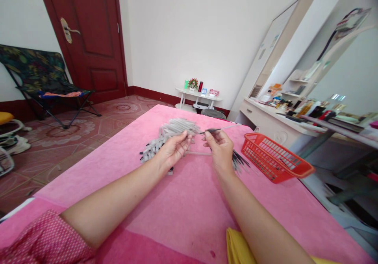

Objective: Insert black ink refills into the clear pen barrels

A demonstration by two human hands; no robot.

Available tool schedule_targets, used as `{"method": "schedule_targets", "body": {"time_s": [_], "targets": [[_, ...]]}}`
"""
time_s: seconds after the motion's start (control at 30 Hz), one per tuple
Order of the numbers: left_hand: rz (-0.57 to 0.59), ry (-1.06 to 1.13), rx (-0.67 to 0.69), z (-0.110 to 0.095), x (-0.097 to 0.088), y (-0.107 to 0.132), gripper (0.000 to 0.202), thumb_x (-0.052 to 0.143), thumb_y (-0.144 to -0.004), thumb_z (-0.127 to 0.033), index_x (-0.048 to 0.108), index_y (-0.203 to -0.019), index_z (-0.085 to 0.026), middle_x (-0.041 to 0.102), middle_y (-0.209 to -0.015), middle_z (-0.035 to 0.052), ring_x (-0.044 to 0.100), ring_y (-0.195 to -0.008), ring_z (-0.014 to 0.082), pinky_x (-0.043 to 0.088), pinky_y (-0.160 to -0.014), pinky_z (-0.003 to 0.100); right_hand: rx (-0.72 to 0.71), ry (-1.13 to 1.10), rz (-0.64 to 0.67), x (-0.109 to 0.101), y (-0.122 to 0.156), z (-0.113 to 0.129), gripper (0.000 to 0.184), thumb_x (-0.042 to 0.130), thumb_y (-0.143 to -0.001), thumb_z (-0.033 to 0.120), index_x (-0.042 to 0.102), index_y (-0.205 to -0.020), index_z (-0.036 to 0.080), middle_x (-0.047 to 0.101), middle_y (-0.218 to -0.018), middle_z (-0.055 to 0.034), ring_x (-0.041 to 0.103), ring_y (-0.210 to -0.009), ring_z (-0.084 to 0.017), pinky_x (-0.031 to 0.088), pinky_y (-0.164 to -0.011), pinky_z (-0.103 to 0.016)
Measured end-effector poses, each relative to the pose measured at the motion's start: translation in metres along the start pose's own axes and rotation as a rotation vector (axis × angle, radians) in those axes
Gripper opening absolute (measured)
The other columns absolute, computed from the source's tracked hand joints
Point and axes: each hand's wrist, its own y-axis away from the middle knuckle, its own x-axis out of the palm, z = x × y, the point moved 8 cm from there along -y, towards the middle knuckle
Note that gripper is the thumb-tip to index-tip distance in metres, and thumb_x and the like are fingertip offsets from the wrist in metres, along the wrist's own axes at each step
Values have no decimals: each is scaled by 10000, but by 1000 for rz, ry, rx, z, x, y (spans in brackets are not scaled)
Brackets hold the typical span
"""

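Observation:
My left hand [176, 149] and my right hand [221, 146] are close together above the pink cloth. A thin dark stick [201, 133] spans the gap, its two ends pinched between thumb and fingertips of each hand. From behind my right hand a pale thin strip [234, 126] sticks out; whether it joins the stick I cannot tell. A pile of pale grey thin strips [180, 125] lies just beyond my left hand. Beside it are folded grey pieces with black ends [150, 150]. Partly hidden under my right hand lies a bunch of thin black sticks [240, 161].
A red-orange plastic basket [276, 157] stands at the table's right edge. Yellow cloth [239, 248] lies by my right forearm. Beyond the pink-covered table [177, 205] are a low white stand [195, 93], a crowded dressing table [265, 116] and a folding chair [47, 79].

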Motion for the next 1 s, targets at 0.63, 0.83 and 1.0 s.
{"method": "schedule_targets", "body": {"time_s": [0.63, 0.83, 1.0], "targets": [[-44, 43, -5, 15, -2, 8, 83, 585, -777, -54, 613, -716, -103, 681, -672, 39, 653, -590, 87, 553, -610, 149, -61, 147, 88, 8, 4, -1, 188, 628, -719, 320, 648, -817, 161, 640, -759, -27, 571, -647, -132, 461, -546, -235], [-51, 82, -18, 14, 0, 8, 120, 535, -816, -63, 604, -722, -94, 675, -663, 44, 656, -593, 91, 550, -587, 146, 22, 141, 140, 12, 4, -11, 238, 625, -710, 337, 644, -868, 160, 657, -811, -41, 573, -611, -123, 464, -529, -234], [-125, 193, 106, -23, -9, -2, 90, 542, -824, -94, 588, -747, -108, 671, -663, 27, 656, -614, 84, 550, -607, 144, 111, 185, 231, 21, 9, -27, 194, 617, -692, 304, 650, -805, 150, 656, -747, -36, 560, -570, -119, 437, -500, -220]]}}
